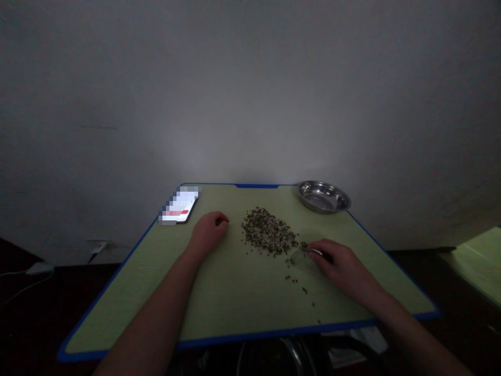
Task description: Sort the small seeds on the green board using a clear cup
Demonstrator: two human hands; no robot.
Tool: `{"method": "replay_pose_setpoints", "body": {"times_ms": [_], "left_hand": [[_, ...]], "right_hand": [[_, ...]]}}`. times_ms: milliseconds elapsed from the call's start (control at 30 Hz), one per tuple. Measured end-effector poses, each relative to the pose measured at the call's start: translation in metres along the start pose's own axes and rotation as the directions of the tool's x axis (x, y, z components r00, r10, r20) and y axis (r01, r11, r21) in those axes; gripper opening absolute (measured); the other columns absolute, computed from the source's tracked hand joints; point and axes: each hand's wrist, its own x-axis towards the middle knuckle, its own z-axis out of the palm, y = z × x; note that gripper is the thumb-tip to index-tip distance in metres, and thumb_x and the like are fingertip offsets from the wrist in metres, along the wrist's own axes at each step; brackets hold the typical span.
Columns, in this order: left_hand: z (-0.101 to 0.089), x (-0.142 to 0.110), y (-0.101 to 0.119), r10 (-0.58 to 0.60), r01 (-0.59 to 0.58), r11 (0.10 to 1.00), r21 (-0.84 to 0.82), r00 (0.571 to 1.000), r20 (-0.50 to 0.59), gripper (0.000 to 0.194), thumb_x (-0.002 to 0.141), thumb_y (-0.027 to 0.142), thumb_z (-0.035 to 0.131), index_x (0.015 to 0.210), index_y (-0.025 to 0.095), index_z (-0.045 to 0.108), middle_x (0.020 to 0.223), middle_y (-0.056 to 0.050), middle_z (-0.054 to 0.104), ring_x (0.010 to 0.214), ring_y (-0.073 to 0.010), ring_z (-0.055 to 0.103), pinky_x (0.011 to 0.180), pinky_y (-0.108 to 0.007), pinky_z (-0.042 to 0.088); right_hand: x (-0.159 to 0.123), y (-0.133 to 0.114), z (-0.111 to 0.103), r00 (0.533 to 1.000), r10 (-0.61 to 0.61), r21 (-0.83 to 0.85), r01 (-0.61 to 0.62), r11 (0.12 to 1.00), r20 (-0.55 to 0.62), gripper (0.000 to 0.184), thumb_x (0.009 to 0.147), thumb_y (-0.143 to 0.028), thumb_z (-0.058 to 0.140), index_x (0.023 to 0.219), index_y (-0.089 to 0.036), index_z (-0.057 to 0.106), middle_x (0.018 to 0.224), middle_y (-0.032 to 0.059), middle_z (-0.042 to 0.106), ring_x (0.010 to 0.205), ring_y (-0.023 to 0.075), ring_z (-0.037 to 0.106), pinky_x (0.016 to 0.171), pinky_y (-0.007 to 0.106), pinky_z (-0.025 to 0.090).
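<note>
A loose pile of small dark and pale beans or seeds (pixel 268 232) lies spread on the table between my hands. My right hand (pixel 338 261) is closed round the dark handle of a wire tool that looks like a whisk (pixel 299 257). Its thin wires are faint and lie low at the pile's right edge, among a few stray beans. Left of the pile, apart from it, my left hand (pixel 209 232) rests on the table with its fingers curled in. What those fingers hold, if anything, is hidden.
A shiny metal bowl (pixel 324 197) stands at the table's back right corner. At the back left lies a phone (pixel 180 206) with a lit screen. The pale green table (pixel 230 303) has a blue rim and meets the wall. Several beans are scattered toward the front edge.
</note>
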Motion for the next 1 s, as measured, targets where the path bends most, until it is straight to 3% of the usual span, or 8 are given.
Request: {"method": "replay_pose_setpoints", "body": {"times_ms": [233,700,867,1000], "left_hand": [[-0.001,-0.001,0.003,-0.017,0.017,1.000,0.012,1.000,0.003,0.025,0.073,0.024,0.044,0.085,0.016,0.066,0.087,-0.007,0.068,0.081,-0.0189,0.060,0.073,-0.029,0.043],[-0.001,-0.001,0.002,-0.016,0.016,1.000,-0.004,1.000,-0.004,0.024,0.073,0.023,0.045,0.083,0.016,0.065,0.085,-0.007,0.068,0.080,-0.0191,0.060,0.071,-0.029,0.044],[-0.001,-0.001,0.002,-0.010,0.010,1.000,0.002,1.000,-0.001,0.024,0.073,0.024,0.045,0.083,0.016,0.065,0.085,-0.007,0.068,0.080,-0.0190,0.060,0.071,-0.029,0.044],[-0.001,-0.001,0.003,-0.012,0.012,1.000,0.002,1.000,0.000,0.025,0.073,0.023,0.044,0.083,0.016,0.066,0.085,-0.007,0.068,0.079,-0.0190,0.060,0.071,-0.029,0.044]], "right_hand": [[0.002,0.003,0.002,0.998,-0.003,0.001,0.003,1.000,-0.059,0.020,0.083,-0.025,0.049,0.091,-0.019,0.066,0.090,0.0073,0.069,0.083,0.0214,0.063,0.076,0.036,0.048],[0.004,-0.001,0.007,0.997,-0.046,0.055,0.049,0.997,-0.063,0.020,0.083,-0.023,0.049,0.092,-0.019,0.066,0.090,0.0063,0.069,0.084,0.0206,0.063,0.077,0.035,0.049],[0.003,-0.005,0.003,0.996,-0.088,0.074,0.090,0.993,-0.028,0.019,0.084,-0.023,0.049,0.092,-0.020,0.066,0.092,0.0059,0.069,0.086,0.0199,0.063,0.079,0.035,0.049],[0.000,0.000,-0.004,0.998,-0.044,0.059,0.048,0.997,-0.054,0.019,0.084,-0.025,0.049,0.091,-0.020,0.066,0.091,0.0061,0.069,0.085,0.0207,0.063,0.078,0.036,0.049]]}}
